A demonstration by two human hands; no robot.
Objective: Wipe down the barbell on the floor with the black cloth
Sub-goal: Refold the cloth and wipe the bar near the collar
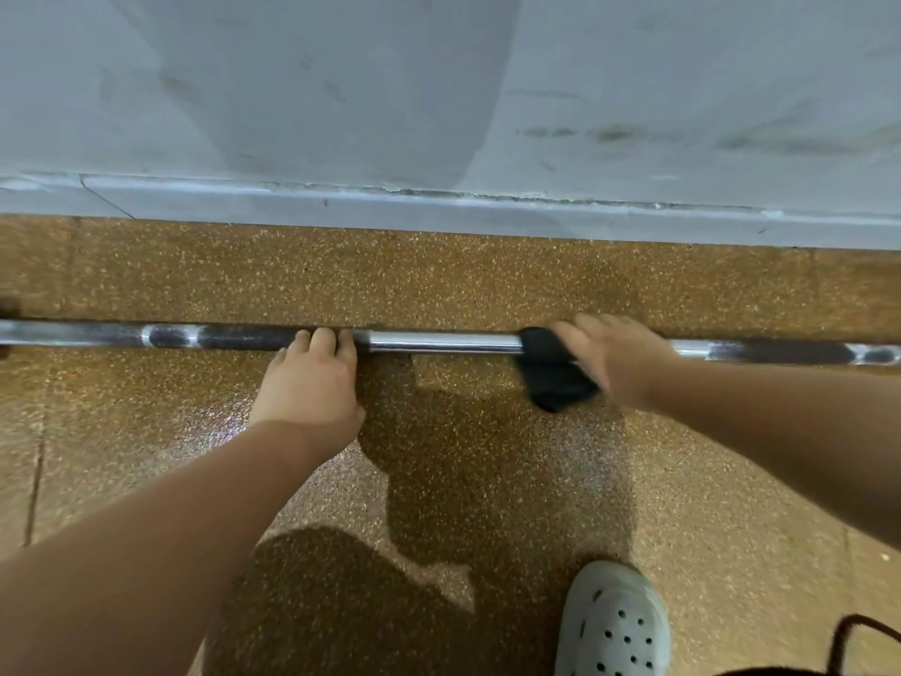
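Note:
A long steel barbell [439,343] lies across the speckled brown floor, parallel to the wall, with dark knurled stretches and a shiny smooth middle. My left hand [312,383] rests on it left of centre, fingers curled over the bar. My right hand [609,356] presses a black cloth [551,373] around the bar right of centre; the cloth hangs down toward me below the bar. Both bar ends run out of view.
A grey wall [439,90] with a low grey skirting [439,212] stands just behind the bar. My foot in a pale perforated clog [612,622] is at the bottom right. A dark cord [848,636] loops at the bottom right corner.

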